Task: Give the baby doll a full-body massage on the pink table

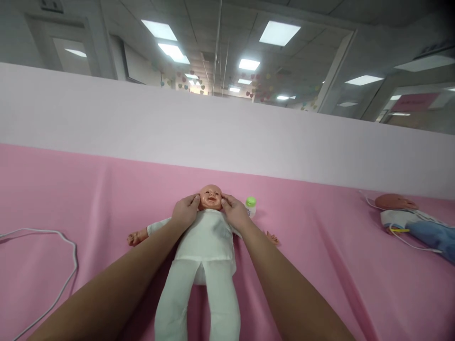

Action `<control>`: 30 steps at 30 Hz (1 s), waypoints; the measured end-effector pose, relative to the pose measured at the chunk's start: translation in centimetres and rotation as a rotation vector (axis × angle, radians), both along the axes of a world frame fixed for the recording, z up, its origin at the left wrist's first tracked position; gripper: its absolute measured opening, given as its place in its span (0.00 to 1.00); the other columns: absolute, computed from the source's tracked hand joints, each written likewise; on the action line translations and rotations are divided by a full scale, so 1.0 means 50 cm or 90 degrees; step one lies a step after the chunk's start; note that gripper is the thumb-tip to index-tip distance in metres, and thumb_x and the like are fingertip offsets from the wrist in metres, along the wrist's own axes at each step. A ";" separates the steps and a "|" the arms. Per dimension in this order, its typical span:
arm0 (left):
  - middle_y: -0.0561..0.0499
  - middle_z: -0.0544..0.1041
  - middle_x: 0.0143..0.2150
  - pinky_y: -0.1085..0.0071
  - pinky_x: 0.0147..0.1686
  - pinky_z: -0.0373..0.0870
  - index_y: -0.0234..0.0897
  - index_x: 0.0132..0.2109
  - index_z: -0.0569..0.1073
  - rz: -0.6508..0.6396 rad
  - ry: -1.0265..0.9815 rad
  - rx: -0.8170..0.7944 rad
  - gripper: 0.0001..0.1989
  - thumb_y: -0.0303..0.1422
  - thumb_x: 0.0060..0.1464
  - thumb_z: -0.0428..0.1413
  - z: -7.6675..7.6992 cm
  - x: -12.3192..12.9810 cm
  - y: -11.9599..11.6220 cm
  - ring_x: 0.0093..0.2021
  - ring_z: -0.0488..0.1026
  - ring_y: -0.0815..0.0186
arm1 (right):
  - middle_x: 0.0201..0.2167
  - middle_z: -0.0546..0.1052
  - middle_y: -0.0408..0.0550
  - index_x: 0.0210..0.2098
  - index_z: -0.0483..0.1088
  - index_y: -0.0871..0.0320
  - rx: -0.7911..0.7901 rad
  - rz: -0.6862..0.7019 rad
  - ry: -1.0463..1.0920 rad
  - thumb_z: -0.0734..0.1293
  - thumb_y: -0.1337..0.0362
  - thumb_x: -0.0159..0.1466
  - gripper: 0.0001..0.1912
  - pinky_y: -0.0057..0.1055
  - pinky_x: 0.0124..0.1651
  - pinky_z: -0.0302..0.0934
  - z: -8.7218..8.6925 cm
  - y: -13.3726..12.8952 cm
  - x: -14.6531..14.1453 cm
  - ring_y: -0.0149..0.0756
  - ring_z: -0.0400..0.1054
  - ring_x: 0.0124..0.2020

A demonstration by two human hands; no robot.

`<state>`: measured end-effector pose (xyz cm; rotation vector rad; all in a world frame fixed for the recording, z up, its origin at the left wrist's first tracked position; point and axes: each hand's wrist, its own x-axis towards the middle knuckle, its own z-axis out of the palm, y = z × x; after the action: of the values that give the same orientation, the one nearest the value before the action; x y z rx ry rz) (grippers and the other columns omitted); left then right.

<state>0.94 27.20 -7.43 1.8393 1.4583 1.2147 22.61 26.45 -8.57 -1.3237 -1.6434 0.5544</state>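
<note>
A baby doll (208,237) in a white top and white trousers lies on its back on a pink sheet (117,199). Its head is toward the wall, and both its arms stretch out sideways. My left hand (186,210) is closed against one side of the doll's head, thumb by the cheek. On the opposite side, my right hand (234,212) presses the other cheek in the same way. The fingers behind the head are mostly hidden. Just beside my right hand stands a small clear bottle with a green cap (250,206), partly covered by the hand.
Another doll (423,222) in white and blue clothing lies at the far right, with a thin white tube and a yellow piece on it. A white cord (67,239) curves over the sheet at left. Behind the sheet runs a white wall (227,137) with glass above.
</note>
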 end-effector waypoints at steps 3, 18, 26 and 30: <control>0.46 0.79 0.60 0.58 0.63 0.66 0.39 0.58 0.79 0.004 -0.027 -0.006 0.25 0.48 0.65 0.50 0.033 -0.009 -0.019 0.62 0.74 0.53 | 0.55 0.81 0.48 0.57 0.76 0.53 0.021 -0.005 0.008 0.63 0.57 0.70 0.19 0.40 0.62 0.67 0.010 -0.034 0.031 0.41 0.75 0.56; 0.29 0.80 0.48 0.55 0.54 0.76 0.30 0.43 0.77 -0.259 -0.179 -0.434 0.33 0.61 0.59 0.54 0.107 0.249 -0.065 0.52 0.79 0.46 | 0.75 0.55 0.56 0.74 0.53 0.69 0.051 -0.108 -0.307 0.59 0.71 0.66 0.37 0.43 0.77 0.45 0.002 -0.074 0.142 0.46 0.46 0.76; 0.27 0.78 0.52 0.60 0.59 0.73 0.27 0.47 0.74 -0.272 -0.320 -0.546 0.36 0.60 0.66 0.44 0.096 0.301 -0.017 0.57 0.77 0.49 | 0.74 0.57 0.55 0.72 0.57 0.66 0.041 -0.104 -0.305 0.58 0.71 0.67 0.34 0.44 0.76 0.48 0.004 -0.073 0.145 0.47 0.49 0.75; 0.26 0.78 0.51 0.60 0.59 0.73 0.23 0.50 0.74 -0.277 -0.350 -0.569 0.40 0.62 0.64 0.44 0.088 0.285 -0.013 0.55 0.78 0.50 | 0.74 0.58 0.54 0.72 0.60 0.63 0.052 -0.093 -0.276 0.59 0.65 0.70 0.31 0.45 0.76 0.47 -0.003 -0.070 0.146 0.46 0.49 0.75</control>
<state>15.20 26.54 -3.05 1.0114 0.9621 0.6049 29.89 22.93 -8.74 -1.5624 -1.8701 0.1121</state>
